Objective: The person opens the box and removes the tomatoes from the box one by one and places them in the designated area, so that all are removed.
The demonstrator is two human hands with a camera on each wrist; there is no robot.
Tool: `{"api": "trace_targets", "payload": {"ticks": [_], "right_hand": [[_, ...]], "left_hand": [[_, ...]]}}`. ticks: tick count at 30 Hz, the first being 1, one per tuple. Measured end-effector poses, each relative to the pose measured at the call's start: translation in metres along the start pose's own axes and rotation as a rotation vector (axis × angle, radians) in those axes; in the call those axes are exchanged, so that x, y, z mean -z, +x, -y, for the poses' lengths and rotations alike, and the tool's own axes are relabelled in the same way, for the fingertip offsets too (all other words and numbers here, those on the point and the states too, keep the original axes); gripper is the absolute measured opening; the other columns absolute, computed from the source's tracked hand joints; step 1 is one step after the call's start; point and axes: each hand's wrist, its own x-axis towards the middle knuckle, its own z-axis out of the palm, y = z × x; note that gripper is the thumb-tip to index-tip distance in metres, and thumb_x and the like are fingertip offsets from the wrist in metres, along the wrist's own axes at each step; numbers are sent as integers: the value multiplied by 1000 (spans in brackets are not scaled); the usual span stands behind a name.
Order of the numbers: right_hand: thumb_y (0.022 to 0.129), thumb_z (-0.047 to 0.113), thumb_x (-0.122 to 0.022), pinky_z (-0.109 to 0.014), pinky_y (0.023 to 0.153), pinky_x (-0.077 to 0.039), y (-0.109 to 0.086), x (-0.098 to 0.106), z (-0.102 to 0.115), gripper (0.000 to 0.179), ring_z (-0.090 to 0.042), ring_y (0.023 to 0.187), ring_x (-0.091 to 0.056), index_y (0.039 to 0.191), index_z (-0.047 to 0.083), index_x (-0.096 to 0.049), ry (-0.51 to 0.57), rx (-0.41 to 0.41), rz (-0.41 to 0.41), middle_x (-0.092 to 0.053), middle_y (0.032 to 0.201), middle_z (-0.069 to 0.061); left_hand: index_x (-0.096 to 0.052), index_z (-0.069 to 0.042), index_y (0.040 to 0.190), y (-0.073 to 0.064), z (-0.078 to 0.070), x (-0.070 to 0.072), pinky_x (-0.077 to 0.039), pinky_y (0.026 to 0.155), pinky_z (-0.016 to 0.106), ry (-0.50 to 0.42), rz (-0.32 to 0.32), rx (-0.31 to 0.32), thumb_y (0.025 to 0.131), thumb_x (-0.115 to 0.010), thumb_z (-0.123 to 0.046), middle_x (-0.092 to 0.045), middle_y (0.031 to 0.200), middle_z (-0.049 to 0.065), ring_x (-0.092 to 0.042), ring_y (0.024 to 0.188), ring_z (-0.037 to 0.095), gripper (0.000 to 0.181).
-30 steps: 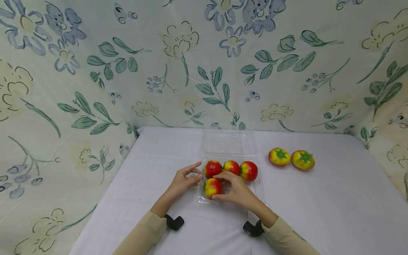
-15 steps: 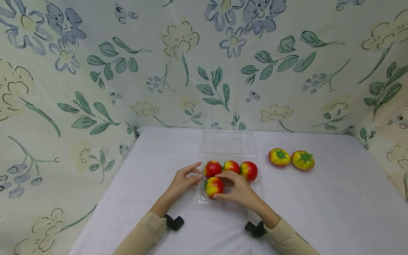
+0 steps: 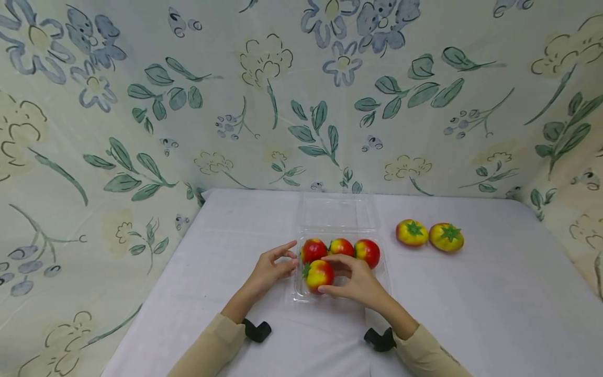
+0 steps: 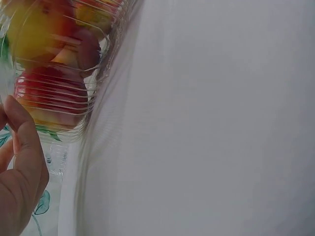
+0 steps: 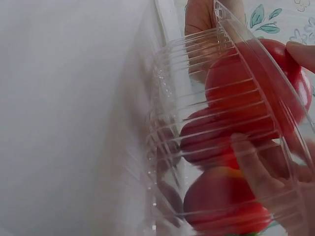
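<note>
My right hand (image 3: 355, 280) holds a red-and-yellow tomato (image 3: 319, 276), its thumb in front and fingers behind. This tomato is at the front left of a clear plastic box (image 3: 301, 297); its green leaves point left. Three redder tomatoes, one at the right (image 3: 367, 253), sit along the back of the box. At the box's left side is my left hand (image 3: 269, 269), thumb and forefinger apart, tips at the rim. The left wrist view shows these fingers (image 4: 22, 115) beside the ribbed wall. Through the wall, the right wrist view shows right-hand fingers (image 5: 256, 167) among tomatoes.
The box's clear lid (image 3: 336, 212) lies folded back behind it. Two yellower tomatoes with green star-shaped leaves, one on the left (image 3: 412, 233) and one on the right (image 3: 446, 237), rest on the white table (image 3: 494, 293). A floral cloth (image 3: 278, 104) hangs behind.
My right hand has shifted slightly to the right with the front tomato, which has moved away from the box's left wall and turned a little. My left hand has stayed put.
</note>
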Motion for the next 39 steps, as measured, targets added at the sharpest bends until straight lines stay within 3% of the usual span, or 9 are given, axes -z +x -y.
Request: {"api": "trace_targets", "payload": {"ticks": [15,25,32,39], "right_hand": [[78,16,-87,-37,93,-54,-6,11,1,53,-25,106,-64,124,7,-62,56,27,-8,-64,123,-10],[79,11,-86,-30,94,-53,-10,21,1,57,-29,109,-63,128,3,-59,151,2,2,-60,129,-16],[82,10,-83,-29,96,-52,-13,29,-2,58,-28,114,-61,134,5,-60,147,7,-1,-57,136,-15],[82,13,-83,-30,95,-52,-15,36,-2,56,-29,114,-61,132,5,-61,130,-3,-22,-59,131,-14]], "left_hand": [[-52,-7,145,1,0,0,-59,80,28,-47,6,13,94,-71,-11,-59,111,13,-64,82,17,55],[-50,-6,146,0,-1,-1,-59,78,26,-66,13,17,93,-71,-9,-59,111,14,-64,77,15,57],[-50,-4,146,1,-1,-2,-59,76,24,-95,14,18,93,-70,-6,-59,110,13,-63,77,14,57],[-51,-6,146,1,-1,-2,-59,77,25,-81,8,24,93,-71,-8,-59,111,13,-64,79,15,57]]}}
